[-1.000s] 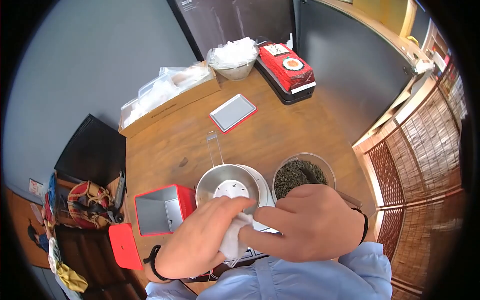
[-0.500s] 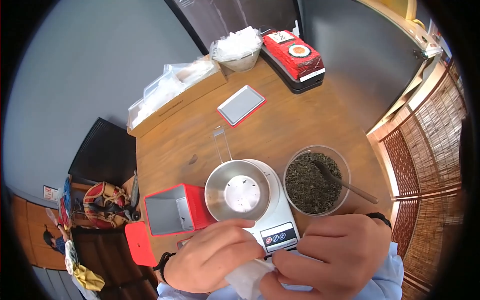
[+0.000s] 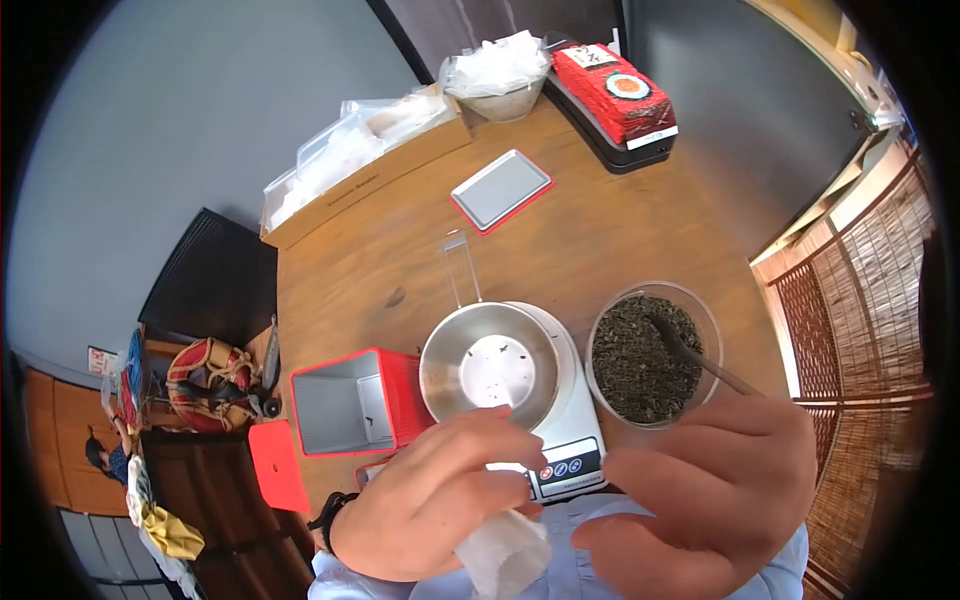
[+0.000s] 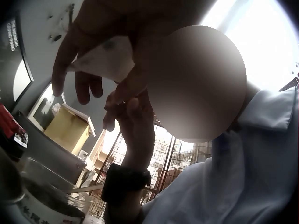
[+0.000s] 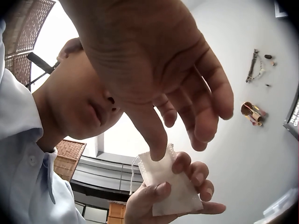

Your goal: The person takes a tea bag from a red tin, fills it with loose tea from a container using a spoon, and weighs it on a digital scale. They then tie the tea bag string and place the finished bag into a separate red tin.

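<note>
My left hand (image 3: 440, 500) pinches a small white drawstring pouch (image 3: 505, 555) between thumb and fingers, close to my shirt front. In the right wrist view the pouch (image 5: 175, 189) looks flat, with a thin string (image 5: 132, 175) hanging at its side. My right hand (image 3: 720, 490) hovers to the right of it, fingers loosely bent around nothing. Beyond the left hand, a steel pot (image 3: 440, 375) with a few dark bits inside sits on a white scale (image 3: 572, 420). Dried leaves (image 3: 640, 365) fill a clear bowl (image 3: 712, 335), where a wooden spoon (image 3: 715, 370) rests.
Left of the pot lies an open red tin (image 3: 405, 400), with a red lid (image 3: 275, 465) beside it. Farther back are a grey tray-like lid (image 3: 500, 190), a cardboard box (image 3: 370, 180) of plastic bags, a bowl (image 3: 505, 103) of white pouches and a red package (image 3: 615, 95).
Both hands have come back from over the pot towards my body. My right hand has parted from the pouch and shifted right; the left still holds it.
</note>
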{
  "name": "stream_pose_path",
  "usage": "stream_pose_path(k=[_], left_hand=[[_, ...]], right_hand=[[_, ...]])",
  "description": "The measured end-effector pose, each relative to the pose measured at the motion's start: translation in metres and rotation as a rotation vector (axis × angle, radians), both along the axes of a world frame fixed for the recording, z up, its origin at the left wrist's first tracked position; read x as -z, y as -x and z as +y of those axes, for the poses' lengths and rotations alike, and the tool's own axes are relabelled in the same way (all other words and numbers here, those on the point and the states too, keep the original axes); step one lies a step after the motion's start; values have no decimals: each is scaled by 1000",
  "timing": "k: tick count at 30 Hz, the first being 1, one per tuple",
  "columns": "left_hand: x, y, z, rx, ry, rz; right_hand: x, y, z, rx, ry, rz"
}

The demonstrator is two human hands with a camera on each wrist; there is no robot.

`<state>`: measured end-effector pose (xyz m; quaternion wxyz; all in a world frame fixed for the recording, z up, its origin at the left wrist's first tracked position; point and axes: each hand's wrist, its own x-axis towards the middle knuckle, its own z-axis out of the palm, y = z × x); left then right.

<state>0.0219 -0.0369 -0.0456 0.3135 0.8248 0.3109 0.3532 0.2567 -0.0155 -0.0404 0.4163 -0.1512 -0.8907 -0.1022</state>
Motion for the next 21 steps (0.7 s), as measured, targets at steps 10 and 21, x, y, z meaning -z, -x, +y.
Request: stream_pose_path(k=[10, 21], left_hand=[[-7, 10, 19, -70, -132, 422], [-14, -9, 25, -31, -122, 574]], right_hand=[[-30, -25, -22, 248, 203, 0], [28, -91, -44, 703, 605, -558]])
